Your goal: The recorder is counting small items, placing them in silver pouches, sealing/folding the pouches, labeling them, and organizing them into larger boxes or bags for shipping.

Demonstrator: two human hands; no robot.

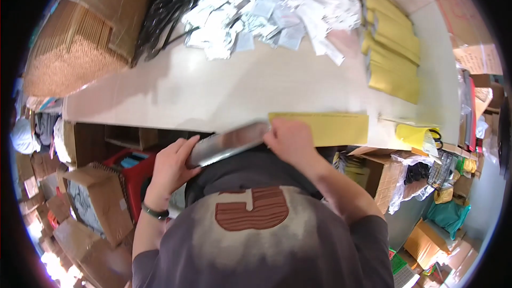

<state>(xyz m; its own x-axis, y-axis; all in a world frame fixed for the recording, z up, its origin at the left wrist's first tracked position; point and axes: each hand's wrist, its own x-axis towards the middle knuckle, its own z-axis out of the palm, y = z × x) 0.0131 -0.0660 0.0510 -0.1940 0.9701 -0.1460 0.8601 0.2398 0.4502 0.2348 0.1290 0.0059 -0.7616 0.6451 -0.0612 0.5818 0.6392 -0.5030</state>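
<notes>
A long, flat silvery packet (229, 143), blurred by motion, lies across my lap in front of the table edge, its right end tilted up. My left hand (174, 164) grips its left end, thumb and fingers around it. At its right end my right hand (289, 140) is closed with curled fingers on the packet. Beneath and beside the right hand, a flat yellow cardboard sleeve (336, 129) lies along the table's front edge. The right hand overlaps the sleeve's left end; whether it touches the sleeve I cannot tell.
The white table (213, 93) bears a pile of silvery packets (218, 16), black long pieces (168, 10), stacked yellow sleeves (394, 53) and a cardboard box (80, 48) of brown sheets. Black-handled scissors (436, 137) lie at the right front corner. Boxes crowd both sides below.
</notes>
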